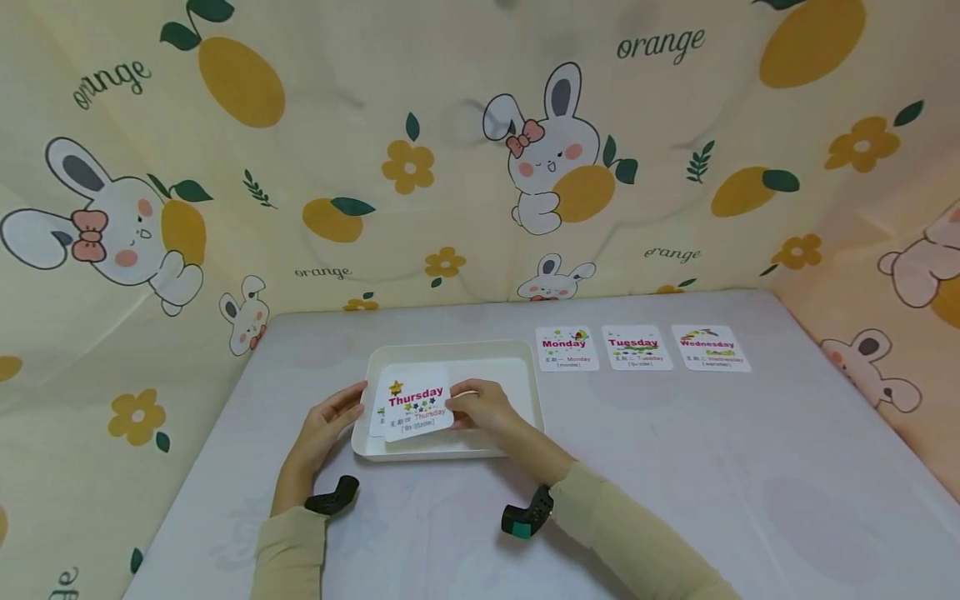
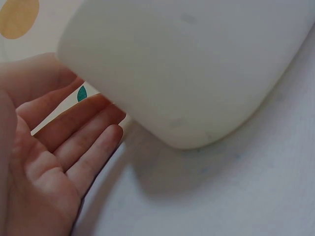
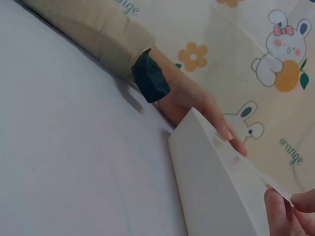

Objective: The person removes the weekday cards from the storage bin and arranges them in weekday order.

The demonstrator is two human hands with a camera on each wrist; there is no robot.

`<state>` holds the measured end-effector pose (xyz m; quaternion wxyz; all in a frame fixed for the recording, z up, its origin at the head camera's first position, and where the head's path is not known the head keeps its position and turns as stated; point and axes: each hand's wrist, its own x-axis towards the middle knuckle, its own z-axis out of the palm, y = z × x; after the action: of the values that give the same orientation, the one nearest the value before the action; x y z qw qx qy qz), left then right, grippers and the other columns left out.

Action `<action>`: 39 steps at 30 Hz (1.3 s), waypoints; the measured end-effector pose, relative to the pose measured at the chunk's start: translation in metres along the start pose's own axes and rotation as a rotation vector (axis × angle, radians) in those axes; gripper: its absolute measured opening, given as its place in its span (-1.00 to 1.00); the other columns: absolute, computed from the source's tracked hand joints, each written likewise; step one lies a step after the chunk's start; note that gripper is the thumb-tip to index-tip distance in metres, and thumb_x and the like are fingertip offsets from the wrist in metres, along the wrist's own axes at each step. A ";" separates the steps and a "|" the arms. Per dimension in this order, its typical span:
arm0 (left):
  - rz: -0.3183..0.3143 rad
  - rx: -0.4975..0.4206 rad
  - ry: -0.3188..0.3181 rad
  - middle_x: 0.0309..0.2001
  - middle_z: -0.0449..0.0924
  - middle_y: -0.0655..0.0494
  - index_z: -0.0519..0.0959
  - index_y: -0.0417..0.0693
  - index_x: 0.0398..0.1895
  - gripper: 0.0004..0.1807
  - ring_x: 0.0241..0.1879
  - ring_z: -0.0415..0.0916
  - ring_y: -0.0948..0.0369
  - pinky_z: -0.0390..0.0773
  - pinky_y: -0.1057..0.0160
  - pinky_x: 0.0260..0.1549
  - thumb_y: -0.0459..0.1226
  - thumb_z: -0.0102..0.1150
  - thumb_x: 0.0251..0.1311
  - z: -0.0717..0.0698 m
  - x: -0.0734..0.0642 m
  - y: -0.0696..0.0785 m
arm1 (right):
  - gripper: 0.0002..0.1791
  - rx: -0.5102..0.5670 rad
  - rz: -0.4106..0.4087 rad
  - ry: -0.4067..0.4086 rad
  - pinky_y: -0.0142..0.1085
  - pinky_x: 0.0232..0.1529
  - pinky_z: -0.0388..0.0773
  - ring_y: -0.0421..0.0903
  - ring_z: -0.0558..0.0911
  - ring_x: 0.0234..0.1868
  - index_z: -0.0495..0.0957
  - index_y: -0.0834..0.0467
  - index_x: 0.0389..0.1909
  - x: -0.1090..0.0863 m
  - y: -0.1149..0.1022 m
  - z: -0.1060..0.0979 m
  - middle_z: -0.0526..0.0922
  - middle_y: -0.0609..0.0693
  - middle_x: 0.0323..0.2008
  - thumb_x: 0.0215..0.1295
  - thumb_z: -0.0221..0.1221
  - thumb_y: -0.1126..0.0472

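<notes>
A rabbit-print cloth (image 1: 450, 133) backs the table (image 1: 675, 483). The right hand (image 1: 486, 408) pinches the card (image 1: 415, 407) by its right edge, over the tray (image 1: 491, 369); it is white with red "Thursday" and stars. The left hand (image 1: 321, 429), fingers relaxed, touches the tray.

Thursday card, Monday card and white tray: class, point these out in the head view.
Thursday card (image 1: 417, 403), head view: printed face.
Monday card (image 1: 567, 349), head view: printed middle.
White tray (image 1: 450, 454), head view: near wall.

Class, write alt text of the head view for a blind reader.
The right hand pinches a Thursday card over a white tray; the left hand touches the tray's left side. To the tray's right lie a Monday card, a Tuesday card and a Wednesday card.
</notes>
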<state>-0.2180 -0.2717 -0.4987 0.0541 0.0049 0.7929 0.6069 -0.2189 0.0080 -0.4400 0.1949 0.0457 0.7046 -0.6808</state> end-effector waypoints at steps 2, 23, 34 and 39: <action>-0.004 -0.001 0.002 0.36 0.38 0.19 0.32 -0.13 0.37 -0.37 0.05 0.36 0.76 0.37 0.73 0.03 -0.08 0.17 0.28 0.000 0.001 -0.001 | -0.73 -0.002 -0.001 -0.001 -0.45 -0.45 0.64 -0.21 0.58 -0.47 0.52 0.34 -0.06 0.001 0.003 -0.003 0.68 0.06 -0.35 0.22 0.17 0.37; 0.015 0.008 -0.009 0.45 0.21 -0.16 0.29 -0.18 0.38 -0.36 0.04 0.34 0.79 0.35 0.75 0.02 -0.09 0.14 0.31 0.001 0.000 0.000 | -0.72 -0.011 -0.035 0.037 -0.42 -0.37 0.67 -0.22 0.63 -0.45 0.49 0.34 -0.02 -0.018 -0.003 -0.039 0.73 0.15 -0.24 0.26 0.15 0.36; 0.000 -0.002 0.006 0.44 0.24 -0.13 0.31 -0.17 0.37 -0.38 0.03 0.36 0.77 0.36 0.74 0.02 -0.11 0.14 0.31 0.001 0.001 -0.001 | -0.69 0.009 -0.046 0.042 -0.46 -0.37 0.64 -0.24 0.63 -0.43 0.44 0.38 0.01 -0.027 -0.003 -0.060 0.73 0.03 -0.31 0.27 0.14 0.36; 0.001 -0.001 -0.003 0.45 0.22 -0.14 0.30 -0.15 0.37 -0.38 0.03 0.35 0.78 0.35 0.75 0.02 -0.12 0.14 0.31 0.001 0.000 0.000 | -0.68 -0.011 -0.039 0.049 -0.45 -0.36 0.65 -0.23 0.64 -0.40 0.45 0.37 0.03 -0.031 -0.002 -0.065 0.73 0.02 -0.30 0.27 0.14 0.35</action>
<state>-0.2178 -0.2704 -0.4994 0.0550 0.0059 0.7925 0.6074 -0.2048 0.0780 -0.4275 0.1644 0.0475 0.7137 -0.6792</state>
